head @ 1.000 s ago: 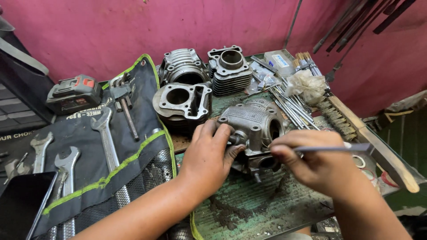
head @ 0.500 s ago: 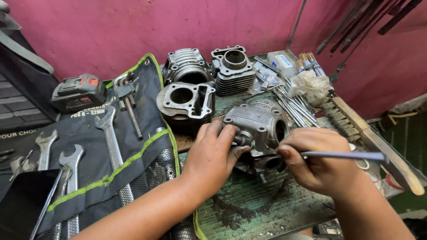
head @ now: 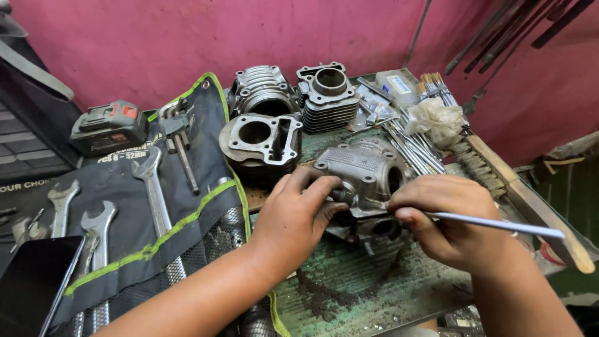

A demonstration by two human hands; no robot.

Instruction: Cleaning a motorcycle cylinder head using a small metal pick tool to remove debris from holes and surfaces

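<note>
A grey metal cylinder head [head: 365, 171] lies on the worn green bench top [head: 368, 290] in front of me. My left hand [head: 296, 215] grips its left side, fingers curled over the edge. My right hand [head: 446, 218] holds a thin pale rod-like tool [head: 499, 226] like a pen, its handle pointing right and its tip hidden at the lower right of the cylinder head.
Three finned engine cylinders [head: 262, 140] stand behind the head. A dark tool roll [head: 143, 206] with spanners lies at left, beside a phone [head: 31, 281] and a battery pack [head: 109, 128]. A wire brush [head: 518, 187], rods and a crumpled bag [head: 437, 118] sit at right.
Both hands stay on the cylinder head; the tool handle has tilted slightly downward to the right. The view has shifted a little.
</note>
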